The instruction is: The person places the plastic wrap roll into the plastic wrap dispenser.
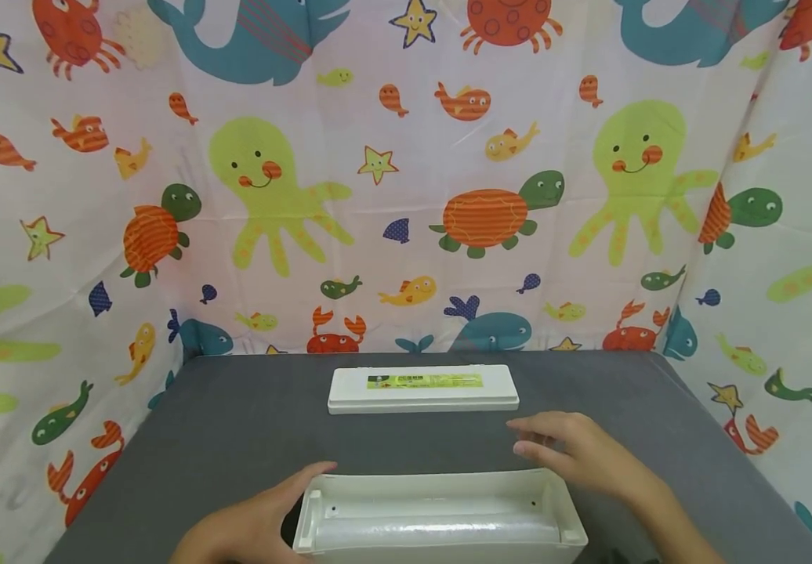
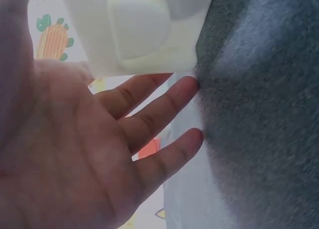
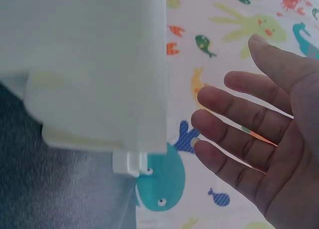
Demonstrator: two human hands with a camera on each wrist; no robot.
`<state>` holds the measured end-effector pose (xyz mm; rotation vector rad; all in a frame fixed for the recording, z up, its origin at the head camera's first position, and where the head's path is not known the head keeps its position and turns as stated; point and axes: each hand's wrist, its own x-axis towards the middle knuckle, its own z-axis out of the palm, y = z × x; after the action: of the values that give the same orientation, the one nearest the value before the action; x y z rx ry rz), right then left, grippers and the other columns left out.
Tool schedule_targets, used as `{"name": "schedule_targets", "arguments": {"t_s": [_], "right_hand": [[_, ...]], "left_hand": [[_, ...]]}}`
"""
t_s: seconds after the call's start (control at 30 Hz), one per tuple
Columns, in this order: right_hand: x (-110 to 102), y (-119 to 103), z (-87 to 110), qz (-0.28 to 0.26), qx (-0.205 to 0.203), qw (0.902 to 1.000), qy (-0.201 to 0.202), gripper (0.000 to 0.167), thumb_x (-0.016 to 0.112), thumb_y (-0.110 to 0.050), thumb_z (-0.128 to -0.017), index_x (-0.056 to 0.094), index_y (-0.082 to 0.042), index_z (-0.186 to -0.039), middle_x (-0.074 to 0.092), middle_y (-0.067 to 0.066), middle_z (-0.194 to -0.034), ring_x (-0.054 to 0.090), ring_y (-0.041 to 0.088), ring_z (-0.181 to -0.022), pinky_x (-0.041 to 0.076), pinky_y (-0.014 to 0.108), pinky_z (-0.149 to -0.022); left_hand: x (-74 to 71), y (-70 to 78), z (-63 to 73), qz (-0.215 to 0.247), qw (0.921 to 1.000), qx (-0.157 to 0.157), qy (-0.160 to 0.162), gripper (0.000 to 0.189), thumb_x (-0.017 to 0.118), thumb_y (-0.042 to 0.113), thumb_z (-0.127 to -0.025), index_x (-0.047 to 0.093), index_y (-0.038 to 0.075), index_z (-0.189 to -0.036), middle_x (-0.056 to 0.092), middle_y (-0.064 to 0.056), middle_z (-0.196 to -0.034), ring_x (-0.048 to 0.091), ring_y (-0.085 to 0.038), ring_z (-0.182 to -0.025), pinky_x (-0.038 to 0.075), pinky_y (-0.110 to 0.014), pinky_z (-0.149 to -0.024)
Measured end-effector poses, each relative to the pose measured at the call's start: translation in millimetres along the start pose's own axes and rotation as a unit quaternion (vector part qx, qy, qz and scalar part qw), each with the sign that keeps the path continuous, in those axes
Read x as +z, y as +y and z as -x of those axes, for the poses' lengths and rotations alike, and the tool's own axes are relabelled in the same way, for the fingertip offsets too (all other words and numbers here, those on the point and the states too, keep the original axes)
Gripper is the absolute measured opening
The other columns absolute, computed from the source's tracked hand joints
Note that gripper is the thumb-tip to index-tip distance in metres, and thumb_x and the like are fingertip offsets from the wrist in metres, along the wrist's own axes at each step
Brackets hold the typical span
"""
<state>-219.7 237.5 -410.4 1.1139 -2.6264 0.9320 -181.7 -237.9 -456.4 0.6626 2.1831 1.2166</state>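
Note:
A white plastic dispenser box (image 1: 441,486) stands without a cover at the table's near edge, a roll of clear plastic wrap (image 1: 441,531) lying along its inside. Around the box's left end is my left hand (image 1: 258,513), thumb and fingers spread; the left wrist view shows its fingers (image 2: 164,107) extended beside the pale end wall. My right hand (image 1: 582,454) hovers over the back right corner, holding nothing. In the right wrist view its fingers (image 3: 234,114) are loosely bent, apart from the box's wall (image 3: 99,64).
Farther back on the grey table (image 1: 258,415) lies a long white lid (image 1: 423,399) with a green-yellow label. A curtain (image 1: 378,219) printed with sea animals surrounds the table at the back and both sides.

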Motion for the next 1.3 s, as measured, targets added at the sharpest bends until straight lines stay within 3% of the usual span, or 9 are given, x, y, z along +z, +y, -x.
{"name": "schedule_targets", "arguments": {"t_s": [0.17, 0.3, 0.5, 0.63, 0.83, 0.97, 1.1, 1.3], "right_hand": [[-7, 11, -1.5, 0.016, 0.032, 0.9993, -0.007, 0.034, 0.069, -0.032, -0.097, 0.072, -0.008, -0.12, 0.068, -0.016, -0.094, 0.061, 0.001, -0.082, 0.056, 0.031, -0.071], [-15, 21, -3.3, 0.041, 0.075, 0.9963, -0.009, 0.039, 0.072, -0.039, -0.094, 0.072, -0.011, -0.121, 0.069, -0.014, -0.099, 0.062, 0.003, -0.086, 0.057, 0.035, -0.074], [-22, 40, -8.0, 0.065, 0.125, 0.9901, 0.002, 0.061, 0.078, -0.045, -0.086, 0.066, -0.006, -0.13, 0.068, 0.01, -0.122, 0.066, 0.028, -0.105, 0.055, 0.05, -0.085], [-23, 52, -12.8, 0.063, 0.149, 0.9868, -0.009, 0.085, 0.083, -0.047, -0.079, 0.052, 0.001, -0.143, 0.054, 0.023, -0.14, 0.054, 0.045, -0.124, 0.048, 0.06, -0.093], [-20, 71, -22.4, 0.044, 0.187, 0.9802, -0.049, 0.116, 0.089, -0.045, -0.072, 0.025, 0.005, -0.155, 0.024, 0.029, -0.158, 0.027, 0.051, -0.141, 0.036, 0.065, -0.102], [-13, 90, -33.2, 0.035, 0.205, 0.9764, -0.057, 0.128, 0.093, -0.044, -0.067, 0.015, 0.004, -0.157, 0.012, 0.028, -0.161, 0.015, 0.05, -0.145, 0.028, 0.067, -0.106], [-5, 111, -47.0, 0.036, 0.216, 0.9724, -0.081, 0.136, 0.094, -0.046, -0.064, 0.01, 0.005, -0.157, 0.007, 0.028, -0.162, 0.009, 0.049, -0.147, 0.021, 0.065, -0.11], [11, 138, -64.4, 0.037, 0.21, 0.971, -0.107, 0.14, 0.093, -0.052, -0.063, 0.007, 0.009, -0.156, 0.005, 0.03, -0.161, 0.008, 0.048, -0.147, 0.017, 0.062, -0.114]], "left_hand": [[-20.0, 0.6, 7.8, -0.047, 0.9985, 0.007, 0.026, 0.106, 0.083, 0.038, -0.082, 0.011, 0.024, -0.159, 0.027, -0.017, -0.156, 0.037, -0.041, -0.134, 0.037, -0.069, -0.099], [-45.4, -4.1, 16.7, -0.055, 0.9953, -0.003, 0.08, 0.101, 0.08, 0.035, -0.085, 0.012, 0.019, -0.158, 0.021, -0.025, -0.158, 0.028, -0.054, -0.138, 0.028, -0.077, -0.1], [-84.9, -17.4, 14.1, -0.124, 0.9728, -0.035, 0.192, 0.102, 0.079, 0.036, -0.086, 0.01, 0.014, -0.158, 0.018, -0.028, -0.158, 0.017, -0.058, -0.14, 0.024, -0.079, -0.098], [-104.6, -27.6, 0.5, -0.155, 0.9612, -0.035, 0.226, 0.115, 0.084, 0.039, -0.081, 0.005, 0.012, -0.16, 0.01, -0.029, -0.16, 0.011, -0.058, -0.142, 0.02, -0.079, -0.099], [-123.1, -32.1, -29.6, -0.181, 0.96, -0.03, 0.212, 0.133, 0.09, 0.042, -0.071, -0.003, 0.008, -0.16, 0.0, -0.029, -0.162, -0.003, -0.058, -0.143, 0.014, -0.08, -0.098], [-131.9, -34.8, -53.8, -0.195, 0.9601, -0.073, 0.186, 0.139, 0.09, 0.048, -0.068, -0.006, 0.007, -0.159, -0.002, -0.028, -0.163, -0.008, -0.055, -0.144, 0.01, -0.079, -0.101], [-136.8, -36.5, -80.6, -0.222, 0.9565, -0.111, 0.153, 0.139, 0.088, 0.054, -0.068, -0.005, 0.005, -0.159, -0.001, -0.026, -0.163, -0.007, -0.052, -0.145, 0.008, -0.075, -0.105], [-138.0, -40.4, -120.9, -0.253, 0.9549, -0.111, 0.109, 0.142, 0.086, 0.062, -0.065, -0.001, 0.003, -0.159, 0.002, -0.023, -0.164, -0.005, -0.052, -0.146, 0.007, -0.073, -0.109]]}}
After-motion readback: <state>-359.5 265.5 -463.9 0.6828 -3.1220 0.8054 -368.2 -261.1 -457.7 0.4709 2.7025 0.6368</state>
